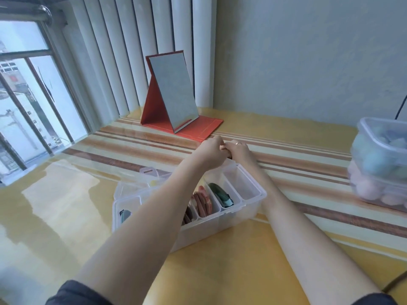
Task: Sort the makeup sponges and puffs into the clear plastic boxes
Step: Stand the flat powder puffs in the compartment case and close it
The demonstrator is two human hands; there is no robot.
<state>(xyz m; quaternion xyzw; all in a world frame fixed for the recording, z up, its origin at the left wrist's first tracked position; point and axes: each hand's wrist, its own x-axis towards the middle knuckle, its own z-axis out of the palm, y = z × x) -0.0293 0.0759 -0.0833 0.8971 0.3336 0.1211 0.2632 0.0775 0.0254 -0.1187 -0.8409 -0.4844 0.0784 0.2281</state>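
Yellow striped desk (297, 133) carries everything, glossy top. Red folding mirror (174, 95) stands at the back, near the window side. Divided clear box (220, 219) sits centre, long axis running near-left to far-right, lid open toward the far-left. Its compartments: brownish-red flat puffs (202, 202) stacked on edge mid-box, a dark green one (221, 194) in the next slot to the right, far-right slot looks empty, another dark piece at the near-left end. Second clear tub (383, 164) at the right edge, well apart from the box, packed with pale blue and pink sponges (374, 186); blurred, can't count them.

Both my arms reach over the box. Left hand (210, 148) and right hand (239, 148) meet just beyond the box's far edge, fingers curled and touching each other. They seem to pinch something small and dark between them, but I cannot tell what it is.

Judgement: whatever I'm holding goes down and toward me, into a slot directly beneath my wrists. Right hand is nearer the empty far-right slot; the tub of sponges also lies to its side.
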